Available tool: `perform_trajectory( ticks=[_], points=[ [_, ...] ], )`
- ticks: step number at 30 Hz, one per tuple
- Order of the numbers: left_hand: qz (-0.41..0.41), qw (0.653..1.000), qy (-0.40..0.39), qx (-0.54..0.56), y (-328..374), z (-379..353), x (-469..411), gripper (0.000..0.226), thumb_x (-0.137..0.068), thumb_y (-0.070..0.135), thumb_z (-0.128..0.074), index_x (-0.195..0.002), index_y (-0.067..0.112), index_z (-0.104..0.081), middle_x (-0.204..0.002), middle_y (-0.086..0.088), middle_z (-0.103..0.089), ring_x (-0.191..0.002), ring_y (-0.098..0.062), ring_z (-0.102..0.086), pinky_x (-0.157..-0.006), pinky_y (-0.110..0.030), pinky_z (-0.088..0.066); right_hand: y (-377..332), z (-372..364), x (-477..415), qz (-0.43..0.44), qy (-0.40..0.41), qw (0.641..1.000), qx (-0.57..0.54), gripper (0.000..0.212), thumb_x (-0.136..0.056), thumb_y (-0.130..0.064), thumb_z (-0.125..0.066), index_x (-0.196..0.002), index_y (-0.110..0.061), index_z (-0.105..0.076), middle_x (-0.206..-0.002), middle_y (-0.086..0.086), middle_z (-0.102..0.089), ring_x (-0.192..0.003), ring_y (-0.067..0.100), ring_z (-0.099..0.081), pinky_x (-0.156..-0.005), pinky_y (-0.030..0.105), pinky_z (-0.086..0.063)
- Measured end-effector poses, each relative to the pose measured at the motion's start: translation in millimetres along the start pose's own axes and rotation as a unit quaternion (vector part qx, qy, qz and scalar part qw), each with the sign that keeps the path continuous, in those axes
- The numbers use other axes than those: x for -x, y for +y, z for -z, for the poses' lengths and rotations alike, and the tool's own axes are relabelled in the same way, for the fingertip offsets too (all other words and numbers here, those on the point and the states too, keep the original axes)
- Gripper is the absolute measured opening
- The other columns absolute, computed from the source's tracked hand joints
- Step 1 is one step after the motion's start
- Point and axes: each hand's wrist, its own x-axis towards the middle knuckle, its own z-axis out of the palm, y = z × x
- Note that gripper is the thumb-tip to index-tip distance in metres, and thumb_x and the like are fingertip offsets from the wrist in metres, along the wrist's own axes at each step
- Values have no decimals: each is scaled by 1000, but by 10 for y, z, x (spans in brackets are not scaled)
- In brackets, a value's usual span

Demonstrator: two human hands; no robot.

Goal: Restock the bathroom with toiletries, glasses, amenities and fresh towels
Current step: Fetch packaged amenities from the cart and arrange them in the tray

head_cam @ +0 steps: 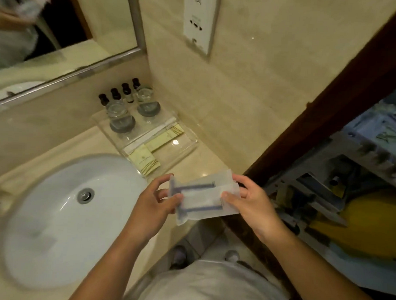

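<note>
A white oval sink [55, 223] is set into the beige marble bench [192, 163] at the left, its metal drain [85, 195] near the middle of the basin. Behind it, in the corner below the mirror [62, 33], a clear acrylic tray [188, 147] carries four dark-capped toiletry bottles [118, 94] in a row at the back, two upturned glasses [120, 117] on dark coasters in front of them, and pale yellow amenity packets [145, 160] along its near edge. Over the bench's front edge, the person's left hand [159, 202] grips the left end of clear plastic sleeves holding blue disposable razors [202, 196], while the right hand [251, 201] pinches the right end, thumb on top. At the far right, beyond a dark wooden door frame [328, 105], stands a blurred housekeeping cart [348, 188].
</note>
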Motion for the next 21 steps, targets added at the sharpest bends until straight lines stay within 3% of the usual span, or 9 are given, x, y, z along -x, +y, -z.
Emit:
perform_trajectory(
  ticks=[4,8,13,21],
  points=[
    [7,999,29,40,-86,194,-67,48,-94,22,-75,-135,38,-55,-100,3,-80,-93,-14,-77,-89,-38,-60,-115,-226,-177,-9,-11,1000,16,43,-91,-13,-78,-122,-38,-60,-97,-5,-80,-89,11,-77,-71,24,-60],
    [10,997,48,65,-121,332,-178,49,-93,19,-75,-135,35,-55,-101,3,-80,-93,-14,-77,-86,-34,-61,-263,-367,-398,-23,-38,998,34,48,-90,-17,-80,-132,-31,-61,-102,-2,-80,-94,16,-77,-77,33,-62],
    [9,994,79,81,-122,441,-398,51,-94,18,-75,-138,34,-54,-101,4,-80,-93,-13,-76,-91,-39,-59,-474,-529,-704,-4,-56,995,80,44,-90,-19,-80,-125,-38,-62,-106,1,-79,-94,20,-77,-87,47,-63],
    [21,983,143,109,-52,512,-913,48,-93,16,-75,-133,35,-57,-98,5,-80,-91,-12,-77,-88,-36,-61,-707,-749,-1472,16,-81,983,162,43,-92,-12,-71,-129,-32,-61,-101,1,-78,-87,20,-77,-83,41,-62]
  ],
)
